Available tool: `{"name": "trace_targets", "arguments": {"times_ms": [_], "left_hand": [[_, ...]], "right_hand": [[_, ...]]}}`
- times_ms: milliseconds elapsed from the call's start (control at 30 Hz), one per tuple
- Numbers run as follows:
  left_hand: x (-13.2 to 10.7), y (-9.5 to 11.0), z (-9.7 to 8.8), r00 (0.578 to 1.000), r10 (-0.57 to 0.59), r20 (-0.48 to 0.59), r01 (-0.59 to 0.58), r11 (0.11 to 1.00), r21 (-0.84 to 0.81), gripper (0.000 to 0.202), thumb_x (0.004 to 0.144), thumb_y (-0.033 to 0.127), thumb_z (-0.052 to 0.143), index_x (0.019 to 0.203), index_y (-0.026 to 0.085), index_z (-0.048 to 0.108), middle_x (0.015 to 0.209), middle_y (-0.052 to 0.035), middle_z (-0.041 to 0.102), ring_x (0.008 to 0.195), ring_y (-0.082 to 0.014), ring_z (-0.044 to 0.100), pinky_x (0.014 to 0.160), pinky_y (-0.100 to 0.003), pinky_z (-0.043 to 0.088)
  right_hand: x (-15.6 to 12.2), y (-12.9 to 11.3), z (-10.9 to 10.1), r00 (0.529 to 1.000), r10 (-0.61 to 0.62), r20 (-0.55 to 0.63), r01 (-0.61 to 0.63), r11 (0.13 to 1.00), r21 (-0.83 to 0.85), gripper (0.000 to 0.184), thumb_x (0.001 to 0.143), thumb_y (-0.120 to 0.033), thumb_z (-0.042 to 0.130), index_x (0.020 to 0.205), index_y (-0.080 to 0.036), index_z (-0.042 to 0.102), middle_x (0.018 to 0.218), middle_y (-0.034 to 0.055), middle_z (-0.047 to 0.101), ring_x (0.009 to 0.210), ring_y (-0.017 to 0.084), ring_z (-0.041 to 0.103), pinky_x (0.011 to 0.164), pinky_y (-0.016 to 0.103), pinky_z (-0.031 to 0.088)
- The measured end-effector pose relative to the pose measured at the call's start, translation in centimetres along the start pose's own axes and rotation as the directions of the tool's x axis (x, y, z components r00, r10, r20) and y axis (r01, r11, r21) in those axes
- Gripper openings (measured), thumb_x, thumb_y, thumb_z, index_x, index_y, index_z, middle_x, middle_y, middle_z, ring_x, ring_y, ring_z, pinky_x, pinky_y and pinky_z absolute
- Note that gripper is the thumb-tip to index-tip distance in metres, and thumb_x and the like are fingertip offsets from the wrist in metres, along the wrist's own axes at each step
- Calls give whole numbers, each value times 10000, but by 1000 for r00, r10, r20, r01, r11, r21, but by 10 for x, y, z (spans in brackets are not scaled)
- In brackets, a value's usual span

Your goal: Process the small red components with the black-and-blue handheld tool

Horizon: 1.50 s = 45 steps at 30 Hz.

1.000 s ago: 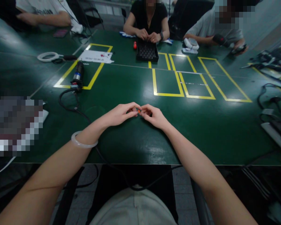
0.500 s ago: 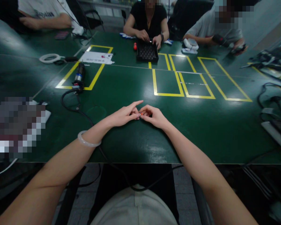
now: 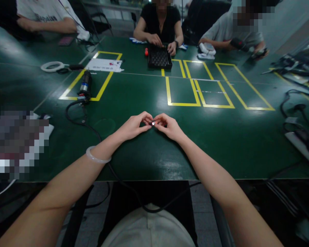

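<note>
Above the green table (image 3: 134,157), in front of my body, both my hands meet at the fingertips. Between them is a tiny part (image 3: 153,123) with a shiny silver-white face and some red; its kind is too small to make out. My left hand (image 3: 137,126) pinches its left side with thumb and fingers. From the right, my right hand (image 3: 170,127) pinches its red side, and those fingertips cover most of it.
To the left, a black cylindrical tool (image 3: 85,84) with a cable lies inside a yellow-taped rectangle, near a white paper sheet (image 3: 103,65). Across the table a person handles a black compartment tray (image 3: 159,65). Tangled cables (image 3: 288,103) lie on the right.
My left index finger was stretched out and has now curled in onto the small part. More of the part's shiny face shows. The view has shifted slightly.
</note>
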State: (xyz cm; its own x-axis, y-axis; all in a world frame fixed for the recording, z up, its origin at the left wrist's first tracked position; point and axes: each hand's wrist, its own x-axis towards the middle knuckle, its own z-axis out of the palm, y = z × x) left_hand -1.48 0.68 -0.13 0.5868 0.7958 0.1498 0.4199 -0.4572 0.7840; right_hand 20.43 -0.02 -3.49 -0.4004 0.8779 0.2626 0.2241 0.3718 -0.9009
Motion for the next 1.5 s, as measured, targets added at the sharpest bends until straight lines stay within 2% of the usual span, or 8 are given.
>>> {"name": "trace_targets", "arguments": {"times_ms": [400, 567, 767, 900, 1233, 1333, 1400, 1500], "left_hand": [[-2, 7, 0, 999, 2, -39, 8, 970, 245, 272, 988, 421, 543, 1083, 181, 628, 1017, -56, 714, 951, -213, 685, 837, -305, 491], [-1, 5, 0, 999, -4, -39, 13, 972, 235, 280, 993, 436, 541, 1035, 175, 633, 986, -53, 713, 926, -205, 683, 815, -298, 488], [-1, 3, 3, 998, 43, -39, -36, 986, 161, 322, 936, 355, 635, 1203, 183, 579, 1070, -52, 709, 940, -186, 690, 864, -296, 510], [-1, 4, 3, 996, 76, -37, -68, 979, 190, 206, 968, 321, 582, 1112, 177, 614, 1049, -52, 712, 946, -184, 685, 872, -300, 505], [-1, 5, 1, 999, 33, -28, -26, 976, 215, 263, 972, 410, 559, 1075, 177, 629, 1038, -62, 716, 946, -203, 685, 856, -317, 512], [0, 4, -11, 997, 31, -76, -8, 960, 280, 305, 990, 443, 521, 1082, 181, 647, 1048, -63, 717, 963, -215, 676, 860, -327, 500], [-1, -4, -29, 982, 25, -188, 42, 936, 348, 320, 992, 440, 512, 1099, 174, 654, 1058, -68, 709, 971, -222, 664, 856, -334, 492], [-8, -31, -69, 903, 10, -430, 208, 866, 456, 338, 994, 393, 502, 1175, 142, 637, 1151, -87, 666, 1063, -231, 623, 939, -364, 466]], "right_hand": [[1, 5, 1, 999, 44, 33, -48, 989, 138, 281, 838, -332, 694, 1069, -196, 608, 852, 2, 694, 678, 108, 587, 646, 246, 472], [2, 5, 2, 997, 68, 38, -73, 986, 151, 199, 846, -322, 681, 981, -185, 632, 853, 13, 701, 701, 113, 597, 662, 252, 469], [5, 8, -1, 993, 105, 55, -116, 960, 253, 201, 859, -330, 650, 982, -172, 630, 830, 24, 708, 715, 126, 638, 704, 277, 513], [5, 9, 0, 993, 108, 56, -119, 960, 255, 227, 862, -351, 658, 1000, -175, 616, 802, 13, 697, 687, 122, 628, 677, 269, 508], [4, 7, 1, 994, 103, 43, -110, 969, 221, 260, 808, -355, 728, 969, -191, 607, 798, -9, 655, 666, 106, 571, 633, 249, 464], [4, 7, 0, 993, 114, 38, -120, 969, 218, 265, 805, -358, 727, 972, -185, 614, 799, -8, 650, 660, 103, 563, 635, 252, 464], [4, 7, -1, 992, 123, 34, -127, 967, 220, 277, 802, -359, 727, 985, -185, 614, 797, -9, 647, 652, 102, 557, 637, 254, 465], [4, 8, -2, 991, 130, 30, -134, 966, 220, 286, 796, -361, 729, 991, -189, 609, 799, -9, 645, 650, 102, 554, 641, 256, 469]]}}
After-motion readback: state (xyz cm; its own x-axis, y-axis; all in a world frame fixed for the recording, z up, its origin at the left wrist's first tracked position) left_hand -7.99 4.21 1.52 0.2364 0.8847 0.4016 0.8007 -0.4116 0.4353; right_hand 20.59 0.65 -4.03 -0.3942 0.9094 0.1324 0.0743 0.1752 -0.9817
